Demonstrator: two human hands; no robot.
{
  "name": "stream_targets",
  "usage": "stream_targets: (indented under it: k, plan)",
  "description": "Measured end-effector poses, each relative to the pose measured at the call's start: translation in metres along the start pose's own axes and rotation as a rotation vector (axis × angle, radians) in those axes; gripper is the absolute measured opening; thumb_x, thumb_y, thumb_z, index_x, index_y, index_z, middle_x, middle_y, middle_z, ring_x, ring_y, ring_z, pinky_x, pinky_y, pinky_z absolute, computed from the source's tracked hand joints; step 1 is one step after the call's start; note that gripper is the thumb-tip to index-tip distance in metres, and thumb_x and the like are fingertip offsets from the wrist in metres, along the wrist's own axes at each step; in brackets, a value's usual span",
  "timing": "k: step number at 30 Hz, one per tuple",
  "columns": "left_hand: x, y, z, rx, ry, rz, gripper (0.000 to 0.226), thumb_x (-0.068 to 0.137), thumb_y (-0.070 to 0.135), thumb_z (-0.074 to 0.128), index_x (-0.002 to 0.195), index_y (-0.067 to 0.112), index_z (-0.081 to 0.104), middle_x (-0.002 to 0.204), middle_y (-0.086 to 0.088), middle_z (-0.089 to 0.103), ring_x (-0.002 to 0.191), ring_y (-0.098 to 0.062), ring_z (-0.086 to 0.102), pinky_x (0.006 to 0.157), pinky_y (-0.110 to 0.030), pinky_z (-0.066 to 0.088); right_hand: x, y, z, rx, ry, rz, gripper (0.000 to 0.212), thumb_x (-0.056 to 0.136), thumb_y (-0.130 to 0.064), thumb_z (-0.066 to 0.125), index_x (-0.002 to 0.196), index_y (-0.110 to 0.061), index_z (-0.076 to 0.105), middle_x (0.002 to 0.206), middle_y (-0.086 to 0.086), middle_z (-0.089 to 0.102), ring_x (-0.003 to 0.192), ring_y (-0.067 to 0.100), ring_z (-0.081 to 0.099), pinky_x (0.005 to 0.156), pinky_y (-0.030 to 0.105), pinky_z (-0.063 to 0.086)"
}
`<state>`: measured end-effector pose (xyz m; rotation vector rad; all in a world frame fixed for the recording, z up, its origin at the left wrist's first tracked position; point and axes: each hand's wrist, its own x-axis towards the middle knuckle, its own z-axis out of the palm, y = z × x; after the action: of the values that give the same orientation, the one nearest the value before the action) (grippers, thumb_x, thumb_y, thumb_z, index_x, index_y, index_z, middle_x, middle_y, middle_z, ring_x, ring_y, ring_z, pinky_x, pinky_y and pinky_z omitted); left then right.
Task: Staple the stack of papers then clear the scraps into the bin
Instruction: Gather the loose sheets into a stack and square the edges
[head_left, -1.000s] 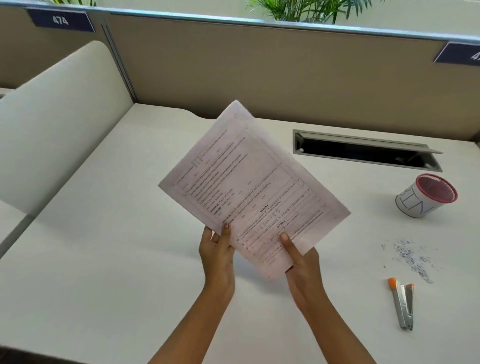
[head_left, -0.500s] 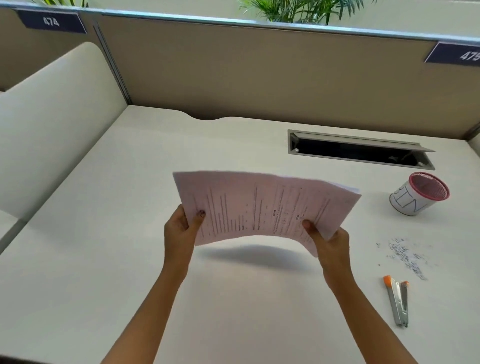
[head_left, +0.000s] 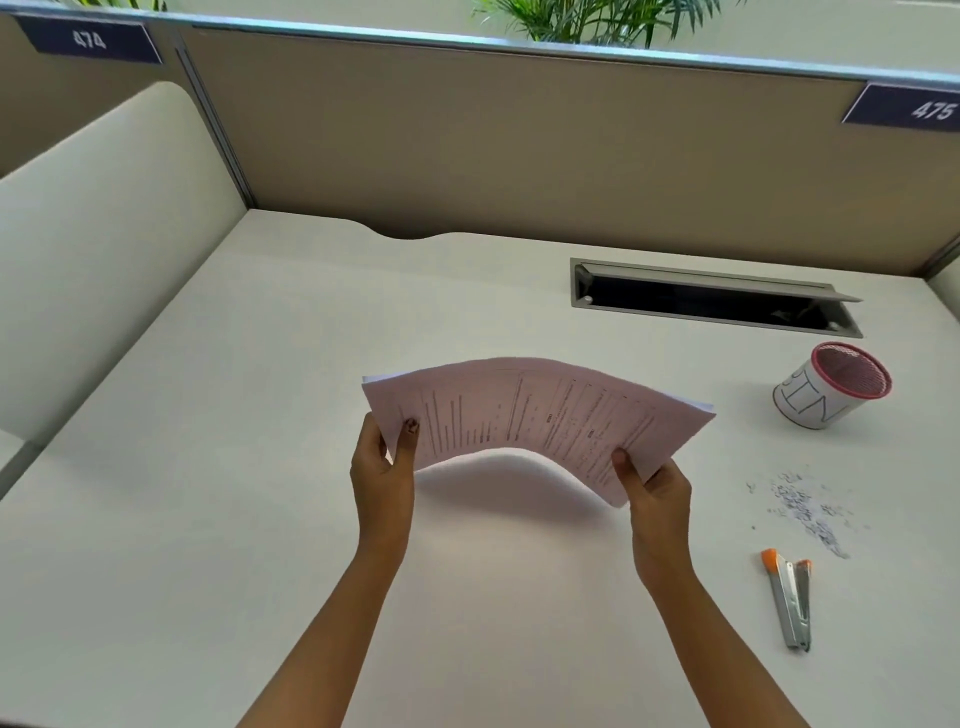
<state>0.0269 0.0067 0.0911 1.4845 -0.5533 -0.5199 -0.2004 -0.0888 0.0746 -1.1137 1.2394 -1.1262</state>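
Since half a second ago, little has been shifted: the stack of papers is kept in the same bowed hold, and only the view is nudged slightly. A pale desk is seen below, bounded by a beige partition at the back and a cream side panel on the left.

Nearest, both forearms are reached forward from the bottom edge. The left hand is closed on the stack's left end, thumb on top, fingers beneath. The right hand is pinched on the right end likewise. The stack is held above the desk, clear of it, its shadow cast underneath. Its long axis is laid left to right, the middle arched upward, the print lines running away from the viewer.

To the right, a stapler is laid flat, orange tips pointing away. Just beyond it, scraps are scattered. Farther still, a red-rimmed bin is tilted, and a cable slot is opened behind it.
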Motion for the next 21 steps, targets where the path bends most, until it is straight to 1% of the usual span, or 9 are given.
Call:
stream_targets:
  k: [3,4,6,8,10,13,16,18,21]
  plan:
    - [-0.001,-0.002,0.001,0.07,-0.009,0.022,0.013,0.095,0.023,0.057,0.103,0.034,0.055,0.098,0.014,0.064,0.093,0.002,0.06,0.073,-0.012,0.049,-0.001,0.005,0.001,-0.029,-0.014,0.011,0.023,0.088,-0.012,0.064,0.111,-0.009,0.061,0.104,0.003,0.068,0.098,0.018,0.063,0.082,0.03,0.051]
    - [0.0,-0.004,0.0,0.092,-0.013,0.02,0.015,0.095,0.023,0.056,0.1,0.037,0.054,0.097,0.015,0.064,0.093,0.003,0.06,0.074,-0.012,0.049,-0.002,0.007,0.001,-0.046,-0.016,0.023,0.026,0.088,-0.012,0.064,0.113,-0.009,0.06,0.106,0.004,0.068,0.099,0.018,0.063,0.084,0.031,0.051]
    - [0.001,-0.007,0.001,0.12,-0.025,0.011,0.018,0.095,0.023,0.056,0.102,0.04,0.054,0.1,0.015,0.064,0.096,0.003,0.059,0.077,-0.012,0.047,-0.004,0.013,0.003,-0.082,-0.007,0.04,0.031,0.088,-0.012,0.064,0.118,-0.008,0.058,0.11,0.006,0.066,0.102,0.021,0.062,0.088,0.033,0.051]
    - [0.002,-0.009,0.002,0.134,-0.019,0.009,0.017,0.096,0.023,0.056,0.108,0.034,0.057,0.102,0.011,0.065,0.098,-0.001,0.06,0.076,-0.011,0.047,-0.006,0.016,0.004,-0.103,0.003,0.064,0.033,0.089,-0.011,0.063,0.121,-0.007,0.057,0.112,0.007,0.065,0.103,0.023,0.061,0.091,0.035,0.05]
    - [0.003,-0.007,0.003,0.16,0.007,0.045,0.011,0.097,0.023,0.054,0.106,0.025,0.059,0.097,0.009,0.066,0.09,-0.004,0.062,0.068,-0.011,0.05,-0.008,0.017,0.002,-0.103,0.01,0.079,0.032,0.088,-0.011,0.063,0.119,-0.009,0.058,0.112,0.006,0.066,0.103,0.024,0.061,0.09,0.035,0.05]
    - [0.009,-0.006,-0.003,0.214,0.036,0.101,0.011,0.098,0.027,0.051,0.098,0.02,0.06,0.087,0.008,0.066,0.075,-0.004,0.064,0.056,-0.012,0.049,-0.011,0.013,-0.002,-0.088,-0.008,0.073,0.021,0.086,-0.013,0.067,0.107,-0.016,0.064,0.105,0.002,0.069,0.099,0.021,0.065,0.08,0.028,0.054]
    - [0.015,-0.004,-0.01,0.185,0.042,0.077,0.014,0.098,0.027,0.05,0.098,0.019,0.061,0.085,0.009,0.067,0.068,-0.003,0.064,0.054,-0.011,0.049,-0.012,0.002,-0.008,-0.06,-0.045,0.076,0.018,0.083,-0.014,0.07,0.099,-0.018,0.065,0.1,-0.002,0.072,0.094,0.019,0.069,0.067,0.017,0.056]
    - [0.016,-0.001,-0.012,0.12,0.064,0.036,0.013,0.098,0.025,0.05,0.098,0.018,0.061,0.084,0.009,0.067,0.066,-0.001,0.063,0.055,-0.01,0.048,-0.011,-0.004,-0.011,0.027,-0.05,0.109,0.024,0.08,-0.015,0.071,0.104,-0.015,0.064,0.102,0.0,0.073,0.096,0.021,0.07,0.07,0.02,0.058]
    - [0.012,0.002,-0.009,-0.013,0.119,-0.065,0.008,0.098,0.026,0.052,0.096,0.024,0.06,0.086,0.01,0.066,0.072,-0.004,0.064,0.061,-0.016,0.049,-0.012,-0.013,-0.007,0.39,-0.058,0.205,0.042,0.082,-0.012,0.066,0.123,-0.009,0.056,0.116,0.009,0.068,0.106,0.026,0.066,0.08,0.032,0.059]
